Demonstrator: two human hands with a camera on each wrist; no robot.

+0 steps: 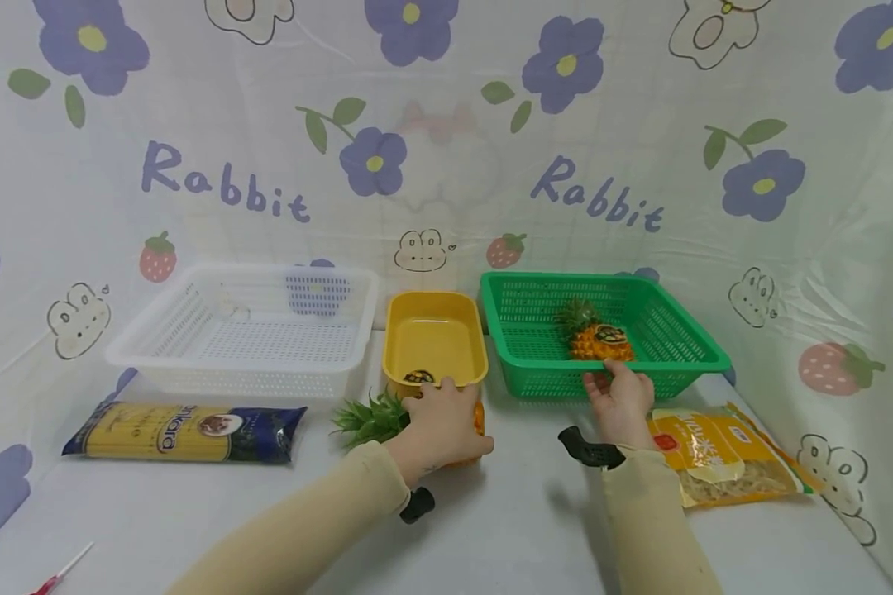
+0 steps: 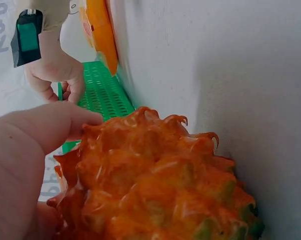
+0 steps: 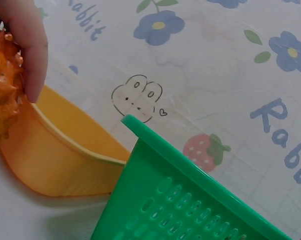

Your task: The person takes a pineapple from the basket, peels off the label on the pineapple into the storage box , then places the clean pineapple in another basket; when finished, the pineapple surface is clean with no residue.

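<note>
My left hand (image 1: 446, 426) grips a small orange pineapple (image 2: 150, 180) from above, just in front of the yellow bin (image 1: 398, 330). Its green leafy crown (image 1: 372, 417) points left, while my hand hides much of the body in the head view. My right hand (image 1: 621, 405) holds the front rim of the green basket (image 1: 521, 378), thumb and fingers pinching the edge in the left wrist view. Inside that basket lies another pineapple (image 1: 599, 343) with a dark label. A dark label (image 1: 419, 376) also shows at the yellow bin's front.
A white basket (image 1: 327, 382) stands at back left, with a pasta packet (image 1: 186, 431) before it. An orange and clear food bag (image 1: 722, 454) lies right of my right wrist. Something thin with a red end (image 1: 48, 585) is at the front left. A patterned curtain hangs behind.
</note>
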